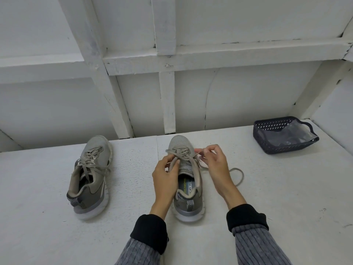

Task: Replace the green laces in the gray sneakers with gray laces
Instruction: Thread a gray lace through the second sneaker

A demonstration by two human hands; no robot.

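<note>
Step in hand: lacing or tying the gray lace [182, 156] on the near gray mesh sneaker with white sole [188, 180], which stands toe-away on the white tabletop [133, 188], right in front of the person.
Left hand [166, 175]: fingers curled, pinching one lace end over the sneaker's tongue.
Right hand [213, 163]: fingertips pinching the other lace end just right of the eyelets; slack trails in a loop [236, 175] on the tabletop.
Doing it well: I judge both ends should be drawn evenly, kept flat, and the trailing loop pulled through before tightening.
Second sneaker [90, 176]: matching gray shoe well to the left, already carrying a grayish lace, loosely done.
Green laces: none visible in either shoe.
Progress: seems near the end.
Surroundings: dark blue perforated plastic basket [267, 144] far right, holding a clear plastic bag [294, 135]; white timber-framed wall [166, 54] behind.
Obstacles: nothing crowds the hands; only the loose loop could snag.
</note>
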